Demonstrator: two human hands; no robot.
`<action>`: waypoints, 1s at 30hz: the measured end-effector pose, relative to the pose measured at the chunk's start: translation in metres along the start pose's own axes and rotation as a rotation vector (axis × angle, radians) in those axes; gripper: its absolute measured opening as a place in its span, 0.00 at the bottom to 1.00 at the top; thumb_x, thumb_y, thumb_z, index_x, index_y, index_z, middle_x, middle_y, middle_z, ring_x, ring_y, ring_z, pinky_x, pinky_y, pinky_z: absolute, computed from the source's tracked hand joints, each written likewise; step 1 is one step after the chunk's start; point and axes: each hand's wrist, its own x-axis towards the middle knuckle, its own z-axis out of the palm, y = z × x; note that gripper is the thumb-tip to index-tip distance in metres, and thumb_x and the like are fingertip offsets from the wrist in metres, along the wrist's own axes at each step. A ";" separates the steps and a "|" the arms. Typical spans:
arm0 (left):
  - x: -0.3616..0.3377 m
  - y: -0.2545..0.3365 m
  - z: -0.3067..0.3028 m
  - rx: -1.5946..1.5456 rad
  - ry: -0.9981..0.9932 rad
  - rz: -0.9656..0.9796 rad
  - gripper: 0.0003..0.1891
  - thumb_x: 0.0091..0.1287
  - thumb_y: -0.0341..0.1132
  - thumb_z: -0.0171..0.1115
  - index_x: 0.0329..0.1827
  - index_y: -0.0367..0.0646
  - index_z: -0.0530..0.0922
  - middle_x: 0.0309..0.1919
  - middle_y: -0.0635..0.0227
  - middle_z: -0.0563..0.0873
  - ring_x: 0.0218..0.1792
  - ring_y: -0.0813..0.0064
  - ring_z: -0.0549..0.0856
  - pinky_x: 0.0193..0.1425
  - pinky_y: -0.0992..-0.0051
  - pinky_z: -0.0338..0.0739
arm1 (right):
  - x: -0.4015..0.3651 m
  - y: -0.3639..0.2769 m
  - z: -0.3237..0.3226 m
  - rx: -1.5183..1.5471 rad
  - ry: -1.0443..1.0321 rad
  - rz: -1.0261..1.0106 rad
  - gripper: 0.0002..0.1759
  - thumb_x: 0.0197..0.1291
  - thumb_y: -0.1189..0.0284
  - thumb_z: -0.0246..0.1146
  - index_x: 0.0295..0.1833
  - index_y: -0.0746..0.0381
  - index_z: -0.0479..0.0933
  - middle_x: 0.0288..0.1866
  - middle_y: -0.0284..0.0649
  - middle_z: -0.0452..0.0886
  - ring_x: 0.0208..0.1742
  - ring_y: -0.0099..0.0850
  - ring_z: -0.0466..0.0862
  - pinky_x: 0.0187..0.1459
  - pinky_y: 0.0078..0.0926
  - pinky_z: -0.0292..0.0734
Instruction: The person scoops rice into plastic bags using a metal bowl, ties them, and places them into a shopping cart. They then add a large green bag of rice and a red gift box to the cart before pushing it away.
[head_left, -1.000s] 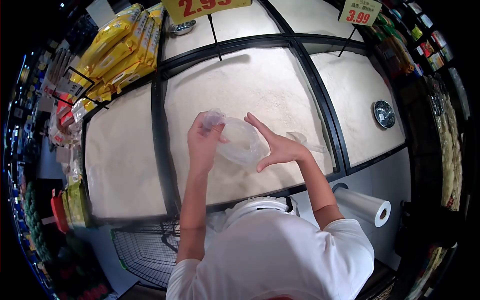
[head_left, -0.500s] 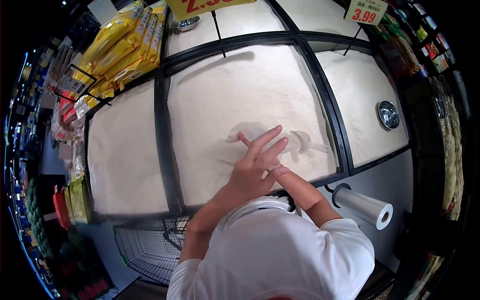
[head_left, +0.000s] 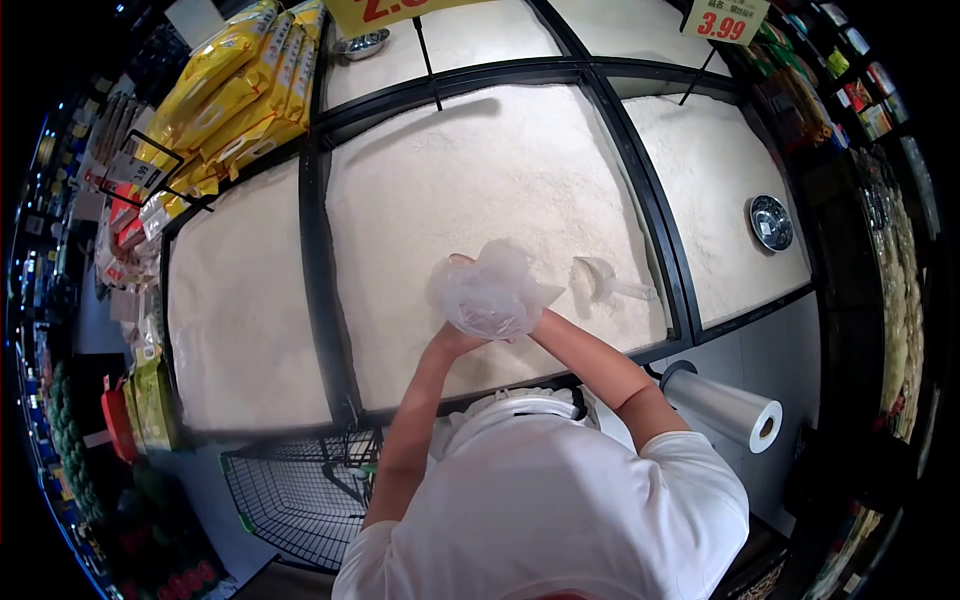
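A thin, clear plastic bag point(head_left: 492, 300) is bunched up over the rice and covers most of both hands. My left hand point(head_left: 457, 338) grips it from the left side, with a fingertip showing at the bag's upper left edge. My right hand point(head_left: 535, 322) is on its right side, its fingers mostly hidden by the plastic. Just right of the bag, a clear plastic scoop point(head_left: 605, 282) lies on the white rice point(head_left: 420, 190) in the middle bin, its handle pointing right.
Black dividers point(head_left: 327, 270) separate the rice bins. A metal bowl point(head_left: 771, 223) sits in the right bin, another bowl point(head_left: 362, 45) at the back. A bag roll point(head_left: 725, 408) hangs at front right. A shopping cart point(head_left: 295, 490) stands front left; yellow packages point(head_left: 240, 90) are stacked back left.
The hands, earlier crossed with fingers spread over the scoop area, have moved slightly left and apart. The plastic bag, largely behind the hands before, is now bunched in front of them.
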 end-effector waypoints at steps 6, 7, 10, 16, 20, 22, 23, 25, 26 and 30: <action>0.004 0.035 -0.001 -0.576 -0.199 -0.197 0.23 0.63 0.43 0.73 0.54 0.37 0.81 0.52 0.60 0.86 0.57 0.65 0.83 0.70 0.63 0.71 | 0.022 -0.123 0.021 0.128 0.158 0.267 0.25 0.60 0.59 0.74 0.58 0.60 0.76 0.42 0.30 0.80 0.36 0.19 0.80 0.50 0.26 0.79; 0.001 0.032 -0.002 -0.661 -0.172 -0.124 0.18 0.64 0.41 0.71 0.50 0.39 0.82 0.51 0.59 0.87 0.59 0.63 0.82 0.72 0.61 0.69 | 0.025 -0.119 0.010 0.243 0.247 0.210 0.24 0.59 0.59 0.75 0.54 0.59 0.77 0.39 0.29 0.79 0.30 0.17 0.79 0.45 0.24 0.79; -0.011 0.007 -0.004 -0.973 -0.057 0.046 0.07 0.67 0.35 0.62 0.40 0.42 0.81 0.45 0.57 0.88 0.63 0.57 0.81 0.78 0.54 0.61 | 0.008 -0.091 -0.029 0.188 0.432 0.246 0.20 0.60 0.60 0.74 0.51 0.59 0.79 0.40 0.30 0.81 0.35 0.22 0.81 0.44 0.26 0.78; -0.016 -0.015 0.015 -1.363 0.237 -0.093 0.08 0.69 0.31 0.59 0.48 0.41 0.78 0.50 0.60 0.86 0.65 0.59 0.79 0.76 0.58 0.64 | -0.035 -0.078 -0.051 -0.178 0.378 0.246 0.15 0.60 0.64 0.73 0.47 0.60 0.82 0.39 0.31 0.83 0.39 0.26 0.82 0.47 0.27 0.77; -0.003 -0.004 0.024 -1.519 0.550 -0.173 0.16 0.73 0.34 0.54 0.61 0.39 0.75 0.60 0.60 0.80 0.67 0.64 0.75 0.75 0.61 0.64 | -0.049 -0.096 -0.032 -0.543 0.325 0.166 0.12 0.58 0.69 0.71 0.46 0.61 0.82 0.42 0.34 0.84 0.45 0.29 0.82 0.52 0.27 0.76; -0.001 0.033 0.022 -1.518 0.590 -0.149 0.20 0.76 0.39 0.53 0.67 0.39 0.74 0.63 0.60 0.77 0.67 0.66 0.73 0.75 0.63 0.64 | -0.052 -0.096 -0.019 -0.807 0.298 0.005 0.13 0.58 0.69 0.71 0.48 0.60 0.82 0.46 0.36 0.84 0.50 0.33 0.81 0.54 0.30 0.76; 0.000 0.034 0.025 -1.502 0.611 -0.127 0.22 0.77 0.41 0.52 0.69 0.39 0.72 0.65 0.60 0.76 0.66 0.64 0.73 0.74 0.63 0.64 | -0.054 -0.094 -0.013 -0.937 0.282 -0.078 0.13 0.58 0.70 0.70 0.49 0.60 0.82 0.48 0.37 0.84 0.53 0.35 0.81 0.56 0.31 0.76; 0.003 0.030 0.030 -1.469 0.649 -0.080 0.25 0.78 0.44 0.50 0.73 0.39 0.69 0.68 0.60 0.74 0.65 0.62 0.73 0.74 0.63 0.63 | -0.056 -0.084 -0.006 -0.861 0.290 -0.030 0.22 0.54 0.69 0.73 0.54 0.59 0.78 0.54 0.41 0.81 0.58 0.41 0.79 0.59 0.35 0.75; 0.002 0.027 0.032 -1.188 0.652 -0.067 0.27 0.77 0.45 0.52 0.74 0.39 0.68 0.68 0.60 0.74 0.64 0.61 0.73 0.73 0.63 0.62 | -0.058 -0.078 0.001 -0.784 0.314 0.006 0.24 0.53 0.69 0.74 0.55 0.59 0.77 0.54 0.41 0.80 0.58 0.42 0.79 0.59 0.36 0.75; -0.011 0.011 0.044 -0.066 0.582 -0.013 0.33 0.73 0.50 0.58 0.76 0.41 0.66 0.69 0.61 0.75 0.61 0.57 0.73 0.71 0.60 0.61 | -0.058 -0.068 0.006 -0.640 0.336 0.023 0.27 0.51 0.71 0.74 0.57 0.59 0.75 0.54 0.42 0.79 0.57 0.40 0.81 0.57 0.34 0.76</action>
